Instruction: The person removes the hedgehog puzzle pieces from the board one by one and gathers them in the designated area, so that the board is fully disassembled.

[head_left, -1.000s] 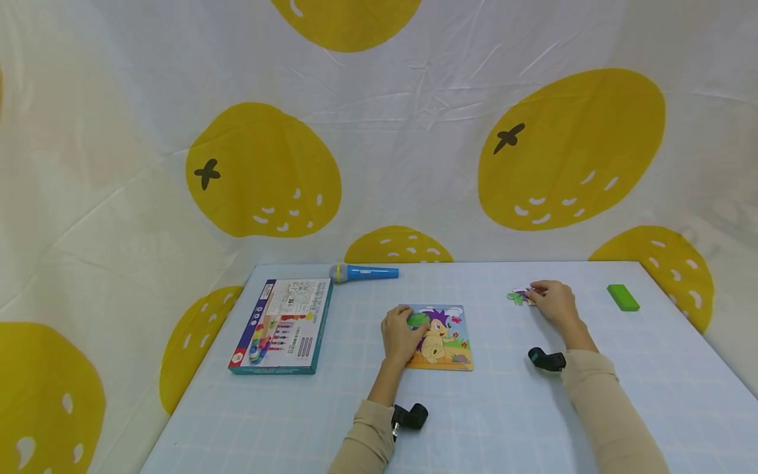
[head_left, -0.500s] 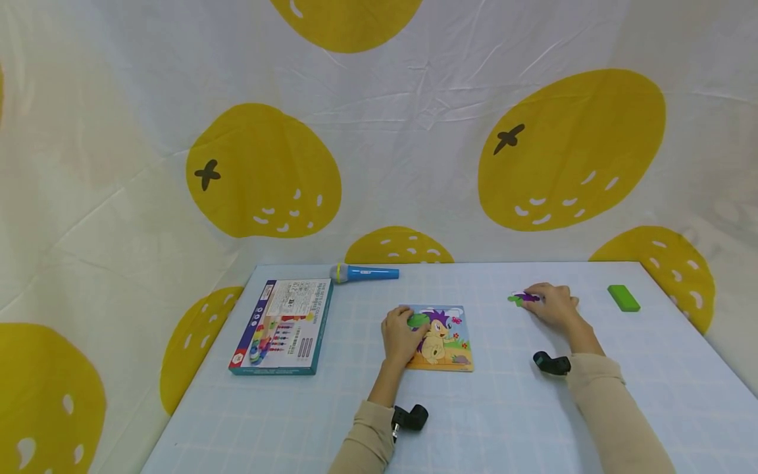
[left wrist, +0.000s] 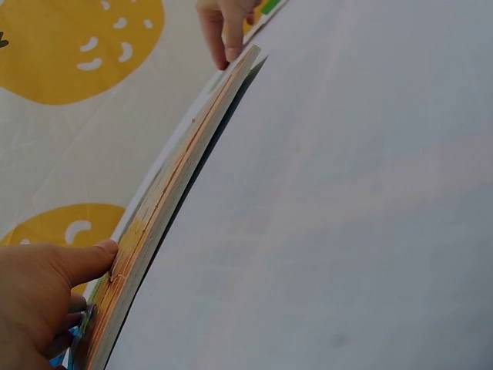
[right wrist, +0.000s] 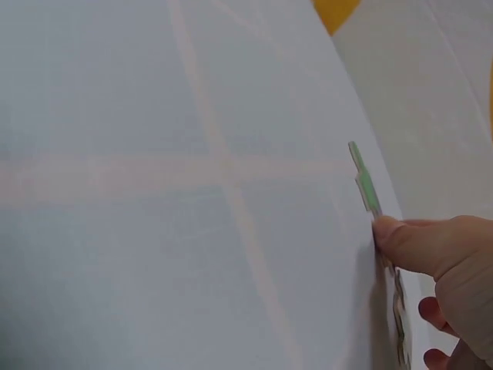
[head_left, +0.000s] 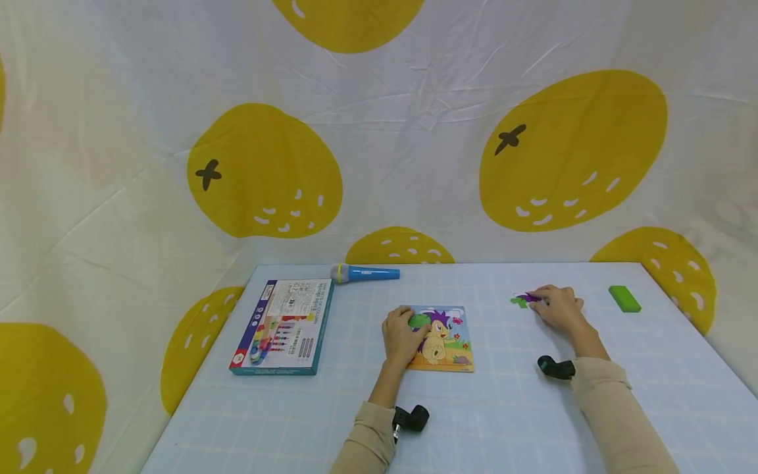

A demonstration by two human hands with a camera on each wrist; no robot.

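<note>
My left hand [head_left: 399, 337] rests on the left side of a hedgehog jigsaw puzzle [head_left: 438, 345]. Its thumb lies on the puzzle's face and the fingers bend over the upper left part, beside a green patch. In the left wrist view the puzzle's thick edge [left wrist: 173, 189] runs along the table. To the right, my right hand [head_left: 559, 308] pinches a purple puzzle piece [head_left: 529, 297] with thumb and forefinger. A green piece [head_left: 518, 303] lies against it at the left. The right wrist view shows the thumb on the thin edge of these pieces, with other fingers curled behind.
A boxed set [head_left: 281, 329] lies at the table's left, and a blue toy microphone [head_left: 370, 273] lies near the back edge. At the far right is a green block [head_left: 624, 298]. A patterned cloth hangs behind the table.
My right hand has shifted slightly right and toward me, and its thumb has come onto the purple piece. My left hand and the puzzle have stayed put.
</note>
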